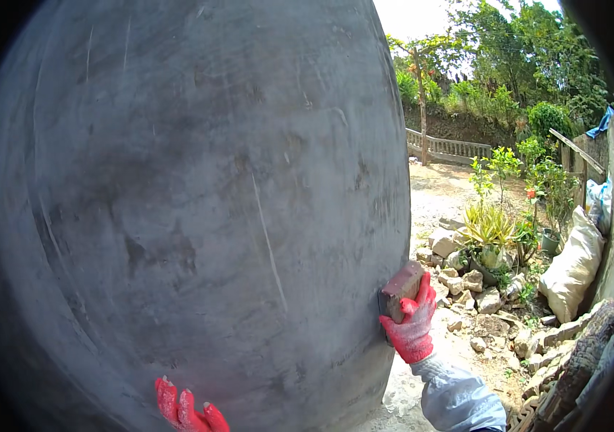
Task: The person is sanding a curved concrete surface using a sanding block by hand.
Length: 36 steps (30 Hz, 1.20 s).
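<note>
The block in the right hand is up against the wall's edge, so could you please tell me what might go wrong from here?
The block sits at the right edge of the grey wall, so it could slip off or perhaps chip that edge. The right hand holds it in a red glove that looks dusty, so the grip might slide.

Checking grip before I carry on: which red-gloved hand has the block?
The right hand, which grips the brownish block at the grey curved surface's right edge. The left hand, cut off at the lower edge, shows no object.
</note>
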### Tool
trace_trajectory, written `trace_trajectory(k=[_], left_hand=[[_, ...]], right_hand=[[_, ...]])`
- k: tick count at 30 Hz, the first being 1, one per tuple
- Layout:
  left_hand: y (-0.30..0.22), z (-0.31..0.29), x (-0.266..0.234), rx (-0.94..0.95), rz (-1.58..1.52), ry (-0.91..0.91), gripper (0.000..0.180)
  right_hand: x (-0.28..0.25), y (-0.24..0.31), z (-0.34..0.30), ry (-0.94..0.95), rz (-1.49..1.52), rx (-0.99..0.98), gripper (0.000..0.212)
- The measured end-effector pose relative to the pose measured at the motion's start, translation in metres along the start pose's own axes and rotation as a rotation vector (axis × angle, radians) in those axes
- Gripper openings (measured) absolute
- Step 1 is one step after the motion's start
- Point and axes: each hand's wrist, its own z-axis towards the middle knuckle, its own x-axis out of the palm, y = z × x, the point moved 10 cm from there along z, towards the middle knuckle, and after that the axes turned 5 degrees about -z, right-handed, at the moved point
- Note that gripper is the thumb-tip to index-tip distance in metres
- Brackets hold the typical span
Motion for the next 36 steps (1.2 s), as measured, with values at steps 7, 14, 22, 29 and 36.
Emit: trace_trajectory(k=[7, 14, 22, 29, 36], left_hand=[[0.049, 0.021, 0.0, -0.087, 0.151, 0.001, 0.053], [0.049, -0.003, -0.001, -0.042, 0.199, -0.031, 0.054], [0.047, -0.005, 0.01, -0.056, 0.228, 0.046, 0.053], [0.05, -0.022, 0.007, -0.09, 0.17, 0.02, 0.053], [0.061, -0.043, -0.007, -0.135, 0.216, 0.021, 0.053]], right_hand=[[-0.057, 0.114, 0.374, -0.263, 0.067, -0.269, 0.063], [-0.034, 0.098, 0.295, -0.166, -0.074, -0.201, 0.074], [-0.032, 0.095, 0.296, -0.047, 0.037, -0.212, 0.05], [-0.068, 0.099, 0.424, -0.271, 0.07, -0.128, 0.062], [0.032, -0.071, 0.065, -0.192, 0.511, 0.314, 0.094]])
